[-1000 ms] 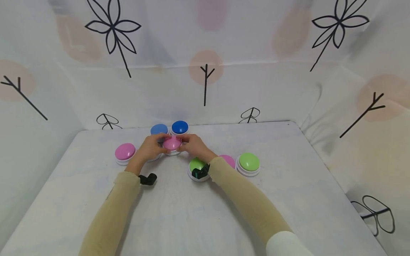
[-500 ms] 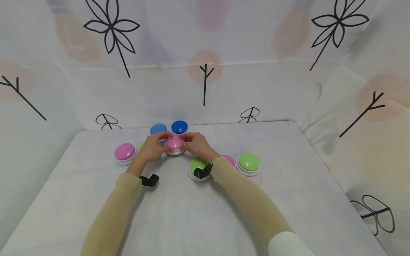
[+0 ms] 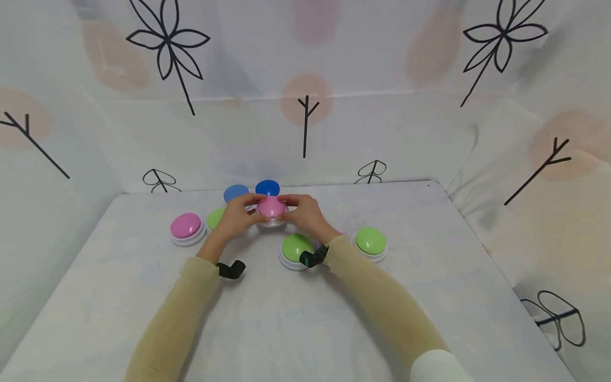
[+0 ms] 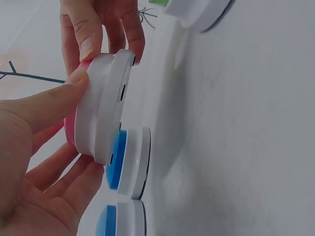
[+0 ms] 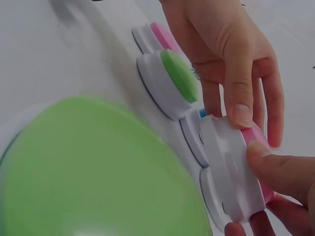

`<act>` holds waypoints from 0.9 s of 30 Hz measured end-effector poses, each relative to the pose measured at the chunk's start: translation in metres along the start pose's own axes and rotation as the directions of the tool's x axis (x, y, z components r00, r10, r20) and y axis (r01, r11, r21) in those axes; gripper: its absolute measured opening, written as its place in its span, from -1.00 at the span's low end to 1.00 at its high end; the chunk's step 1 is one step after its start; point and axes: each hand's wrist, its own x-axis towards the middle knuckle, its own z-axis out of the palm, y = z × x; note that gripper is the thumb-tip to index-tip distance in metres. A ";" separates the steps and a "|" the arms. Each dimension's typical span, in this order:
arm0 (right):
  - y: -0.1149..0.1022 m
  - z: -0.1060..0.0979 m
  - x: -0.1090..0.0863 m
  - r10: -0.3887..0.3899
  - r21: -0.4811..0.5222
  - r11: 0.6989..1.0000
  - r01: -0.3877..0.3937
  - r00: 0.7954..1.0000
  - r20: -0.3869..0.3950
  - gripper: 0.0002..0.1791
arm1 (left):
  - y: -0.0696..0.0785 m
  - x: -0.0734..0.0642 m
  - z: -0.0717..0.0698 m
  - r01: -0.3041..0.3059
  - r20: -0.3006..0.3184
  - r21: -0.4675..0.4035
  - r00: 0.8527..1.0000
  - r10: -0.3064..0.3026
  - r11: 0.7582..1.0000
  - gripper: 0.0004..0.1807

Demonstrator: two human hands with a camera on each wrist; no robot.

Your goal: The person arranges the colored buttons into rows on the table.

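A pink push button point(image 3: 271, 208) with a round white base is held between both hands near the back of the table. My left hand point(image 3: 236, 217) grips its left side, thumb near the front and fingers round the back. On the opposite side my right hand point(image 3: 307, 216) grips it the same way. In the left wrist view the white base point(image 4: 98, 108) shows raised off the table, its underside facing the tabletop. Just behind it stand a dark blue button point(image 3: 267, 188) and a lighter blue button point(image 3: 236, 192). A green button point(image 3: 216, 217) is partly behind my left hand.
Another pink button point(image 3: 186, 226) stands at the left. A green button point(image 3: 295, 248) sits by my right wrist, and one more green button point(image 3: 371, 241) is farther right. My right forearm hides most of a third pink button. Patterned white cloth point(image 3: 305, 127) walls the table's back.
Both hands have carried the pink button to the right and raised it slightly, away from the left green button. My right forearm now covers more of the pink button beneath it.
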 end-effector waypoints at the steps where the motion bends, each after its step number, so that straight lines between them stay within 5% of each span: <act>1: 0.001 -0.002 -0.001 0.001 0.002 1.000 -0.001 1.000 -0.003 -0.42 | 0.001 0.001 0.002 -0.003 0.000 0.011 1.000 0.003 1.000 -0.42; 6: 0.008 -0.018 -0.006 0.014 0.001 1.000 -0.014 1.000 0.007 -0.44 | 0.008 0.006 0.014 -0.001 0.006 0.042 1.000 0.001 0.999 -0.39; 17: 0.024 -0.053 -0.026 0.041 -0.005 0.999 -0.042 0.999 -0.031 -0.42 | 0.023 0.019 0.045 -0.018 0.042 -0.039 0.999 0.020 0.999 -0.44; 27: 0.043 -0.085 -0.043 0.043 -0.016 0.999 -0.044 0.998 -0.051 -0.41 | 0.040 0.031 0.084 -0.024 0.031 -0.049 0.999 0.026 0.998 -0.46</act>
